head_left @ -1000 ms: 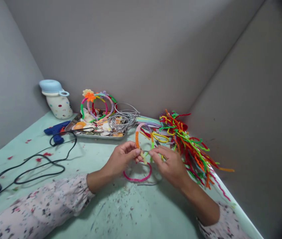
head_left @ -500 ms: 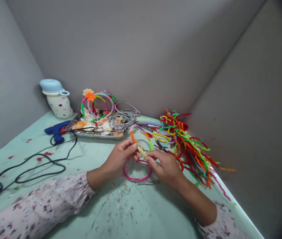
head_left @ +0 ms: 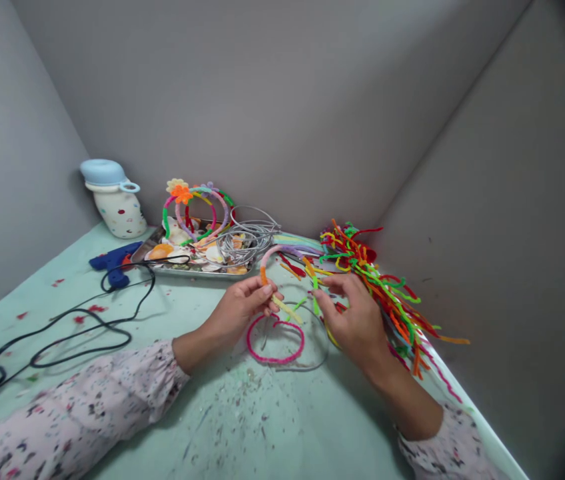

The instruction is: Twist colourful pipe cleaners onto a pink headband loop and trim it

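Note:
My left hand (head_left: pixel 250 300) pinches a pipe-cleaner-wrapped hoop (head_left: pixel 282 249) near its orange part. The hoop runs through pink, lilac, orange and green, and a pale yellow end (head_left: pixel 290 312) sticks out below my fingers. At the hoop's green end (head_left: pixel 316 287), my right hand (head_left: pixel 355 317) has its thumb and index finger apart. The thumb tip is at or just beside the green fuzz; contact is hard to tell. Beneath the hands lie a magenta pipe-cleaner loop (head_left: pixel 275 361) and a thin grey wire ring (head_left: pixel 325 353).
A metal tray (head_left: pixel 197 272) holds flower pieces, finished hoops (head_left: pixel 196 207) and coiled grey wire (head_left: pixel 247 243). To the left are a blue glue gun (head_left: pixel 112 260), its black cord (head_left: pixel 107 325) and a blue-lidded bottle (head_left: pixel 117 207). Right lies a pile of pipe cleaners (head_left: pixel 387 293).
My right hand has let go of the yellow end and moved right to the green end. The hoop has spread wider, and the yellow end hangs free below my left fingers.

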A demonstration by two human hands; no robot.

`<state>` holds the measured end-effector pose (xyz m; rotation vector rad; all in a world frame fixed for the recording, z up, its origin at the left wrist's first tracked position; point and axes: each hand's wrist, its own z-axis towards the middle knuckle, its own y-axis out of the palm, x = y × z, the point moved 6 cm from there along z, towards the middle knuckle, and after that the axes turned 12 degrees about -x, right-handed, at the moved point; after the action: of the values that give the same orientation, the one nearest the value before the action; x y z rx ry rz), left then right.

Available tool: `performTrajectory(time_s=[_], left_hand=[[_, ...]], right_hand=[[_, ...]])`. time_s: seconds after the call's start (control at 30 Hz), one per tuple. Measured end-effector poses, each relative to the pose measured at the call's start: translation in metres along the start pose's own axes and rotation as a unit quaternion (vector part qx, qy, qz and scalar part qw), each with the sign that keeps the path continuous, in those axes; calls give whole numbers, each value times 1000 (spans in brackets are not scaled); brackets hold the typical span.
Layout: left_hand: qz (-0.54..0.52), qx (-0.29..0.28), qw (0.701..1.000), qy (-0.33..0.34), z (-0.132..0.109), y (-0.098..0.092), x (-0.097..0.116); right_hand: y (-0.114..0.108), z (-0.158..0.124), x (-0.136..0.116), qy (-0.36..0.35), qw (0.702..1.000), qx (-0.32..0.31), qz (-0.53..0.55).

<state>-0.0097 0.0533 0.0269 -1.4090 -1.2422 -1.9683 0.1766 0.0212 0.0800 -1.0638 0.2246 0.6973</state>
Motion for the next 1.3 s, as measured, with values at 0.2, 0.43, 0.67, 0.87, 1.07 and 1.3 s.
performTrajectory(time_s=[0.2,0.43,0.67,0.87,1.07,1.3], left_hand=[[-37,-38,998,-18,0,4,-4],[-38,-32,999,-22,0,0,-8],[6,5,1000,-20,0,-6,-7],[49,66,997,10,-4,-11,1],[47,-4,999,6,-4,10,4],[67,3,997,-29,1,1,1]], right_hand=[[27,0,47,232,935,-110,244],[32,-2,48,246,879,-109,393],[23,0,42,217,875,-96,422],[5,-1,10,104,960,-55,255],[33,-22,-35,-157,974,-128,-105],[31,-25,-35,-191,969,-96,-128]])
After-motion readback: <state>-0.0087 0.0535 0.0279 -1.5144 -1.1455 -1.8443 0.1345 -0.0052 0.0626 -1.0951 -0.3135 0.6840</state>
